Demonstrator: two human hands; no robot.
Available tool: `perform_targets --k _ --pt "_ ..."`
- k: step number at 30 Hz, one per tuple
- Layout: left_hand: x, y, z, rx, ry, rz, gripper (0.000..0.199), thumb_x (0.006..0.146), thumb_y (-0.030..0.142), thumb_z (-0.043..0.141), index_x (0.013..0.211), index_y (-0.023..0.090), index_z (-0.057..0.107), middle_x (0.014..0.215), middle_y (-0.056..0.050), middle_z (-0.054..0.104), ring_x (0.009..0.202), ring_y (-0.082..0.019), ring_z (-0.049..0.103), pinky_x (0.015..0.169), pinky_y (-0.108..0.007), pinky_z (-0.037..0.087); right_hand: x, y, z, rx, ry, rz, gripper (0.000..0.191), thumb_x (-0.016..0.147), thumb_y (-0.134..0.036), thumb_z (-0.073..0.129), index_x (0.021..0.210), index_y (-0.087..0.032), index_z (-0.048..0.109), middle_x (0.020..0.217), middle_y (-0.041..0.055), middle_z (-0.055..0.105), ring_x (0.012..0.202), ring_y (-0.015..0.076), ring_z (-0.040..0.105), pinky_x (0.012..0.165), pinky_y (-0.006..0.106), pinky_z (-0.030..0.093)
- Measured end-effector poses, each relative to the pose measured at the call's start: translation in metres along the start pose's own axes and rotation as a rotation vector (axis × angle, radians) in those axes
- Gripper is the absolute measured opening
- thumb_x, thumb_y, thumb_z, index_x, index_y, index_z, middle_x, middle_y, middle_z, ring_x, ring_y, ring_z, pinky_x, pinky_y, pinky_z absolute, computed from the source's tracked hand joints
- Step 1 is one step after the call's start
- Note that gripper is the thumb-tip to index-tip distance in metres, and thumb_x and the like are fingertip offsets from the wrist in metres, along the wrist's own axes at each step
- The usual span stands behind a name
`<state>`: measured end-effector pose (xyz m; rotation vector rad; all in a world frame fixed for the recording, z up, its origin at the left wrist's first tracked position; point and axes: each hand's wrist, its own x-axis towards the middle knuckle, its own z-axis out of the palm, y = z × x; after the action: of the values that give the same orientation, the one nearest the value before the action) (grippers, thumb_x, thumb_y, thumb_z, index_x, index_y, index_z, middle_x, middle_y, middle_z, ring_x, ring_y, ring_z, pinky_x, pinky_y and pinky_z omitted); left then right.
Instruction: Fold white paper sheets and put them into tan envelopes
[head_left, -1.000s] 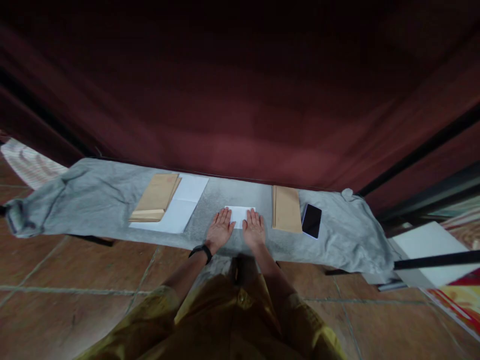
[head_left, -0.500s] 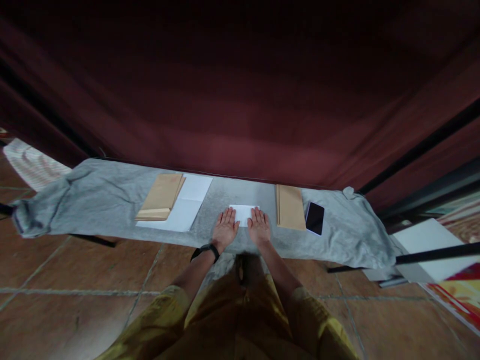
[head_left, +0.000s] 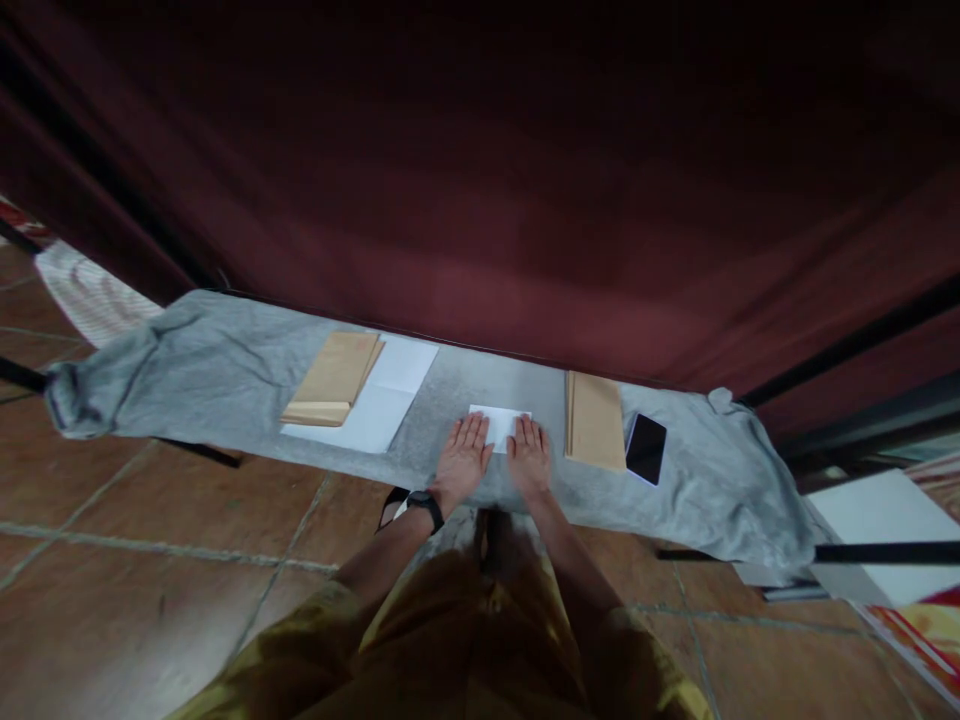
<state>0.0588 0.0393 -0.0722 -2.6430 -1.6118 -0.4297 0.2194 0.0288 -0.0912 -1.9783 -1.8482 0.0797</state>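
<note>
A small white sheet of paper (head_left: 500, 425), perhaps folded, lies on the grey cloth in front of me. My left hand (head_left: 463, 458) rests flat on its left side, fingers stretched out and pointing away from me. On the paper's right side lies my right hand (head_left: 529, 455), also flat with straight fingers. The hands cover both side edges of the sheet; its middle shows between them. Right of my right hand is a small stack of brown envelopes (head_left: 598, 420). Farther left, another brown envelope stack (head_left: 337, 370) lies partly over larger white paper (head_left: 380, 408).
A dark-screened phone (head_left: 646, 448) lies beside the right-hand envelopes. Grey cloth (head_left: 247, 350) covers the long narrow surface, bunched at both ends. Behind it hangs a dark red fabric wall (head_left: 510, 250). White boards (head_left: 885, 510) stand low at the right, above the tiled floor (head_left: 202, 520).
The camera view has tilted slightly, so the surface slopes down more to the right. My left hand has slid a little farther over the paper; both hands stay flat on it.
</note>
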Motion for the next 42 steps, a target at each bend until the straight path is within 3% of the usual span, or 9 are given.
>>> perform_targets --k 3,6,10,16,22,42 --pt "-0.010 0.008 0.000 -0.016 -0.033 0.167 0.056 0.105 0.030 0.036 0.157 0.009 0.042 0.163 -0.014 0.043 0.156 -0.024 0.032 0.129 -0.046 0.024 -0.006 -0.006 0.001 0.080 -0.015 -0.086 0.054 0.109 -0.029 0.024 0.154 -0.010 0.047 0.162 0.0145 0.045 0.153 0.0228 0.037 0.126 0.049 0.028" --pt "-0.020 0.012 0.002 -0.025 -0.060 0.229 0.055 0.103 0.027 0.040 0.153 0.006 0.046 0.159 -0.018 0.048 0.155 -0.025 0.035 0.129 -0.046 0.026 -0.018 -0.011 0.001 0.114 -0.085 -0.201 0.055 0.111 -0.034 0.023 0.154 -0.013 0.049 0.161 0.0112 0.048 0.152 0.0194 0.039 0.127 0.042 0.028" --pt "-0.025 0.010 0.000 -0.034 -0.086 0.246 0.057 0.103 0.027 0.039 0.154 0.003 0.043 0.161 -0.020 0.043 0.156 -0.025 0.031 0.129 -0.045 0.025 -0.032 -0.008 -0.005 0.056 -0.127 -0.251 0.055 0.111 -0.035 0.026 0.159 -0.012 0.040 0.164 0.0122 0.043 0.154 0.0225 0.036 0.128 0.045 0.025" --pt "-0.024 0.007 -0.002 -0.032 -0.111 0.251 0.061 0.107 0.039 0.037 0.159 0.007 0.036 0.167 -0.017 0.034 0.158 -0.026 0.024 0.130 -0.046 0.022 -0.043 0.008 -0.017 -0.043 -0.106 -0.279 0.055 0.110 -0.032 0.032 0.161 -0.010 0.036 0.165 0.0178 0.039 0.155 0.0254 0.033 0.126 0.050 0.027" --pt "-0.029 0.005 -0.002 -0.036 -0.097 0.264 0.064 0.107 0.045 0.041 0.158 0.008 0.037 0.167 -0.017 0.033 0.158 -0.027 0.025 0.130 -0.045 0.023 -0.054 0.021 -0.023 -0.065 -0.058 -0.287 0.060 0.110 -0.039 0.036 0.161 -0.007 0.033 0.165 0.0196 0.038 0.155 0.0288 0.032 0.125 0.051 0.028" --pt "-0.032 0.008 -0.008 -0.042 -0.128 0.214 0.065 0.107 0.047 0.038 0.161 0.011 0.033 0.167 -0.016 0.034 0.158 -0.025 0.025 0.130 -0.046 0.022 -0.065 0.029 -0.025 -0.081 -0.031 -0.246 0.063 0.111 -0.042 0.032 0.163 -0.008 0.027 0.164 0.0213 0.039 0.152 0.0301 0.036 0.124 0.054 0.029"
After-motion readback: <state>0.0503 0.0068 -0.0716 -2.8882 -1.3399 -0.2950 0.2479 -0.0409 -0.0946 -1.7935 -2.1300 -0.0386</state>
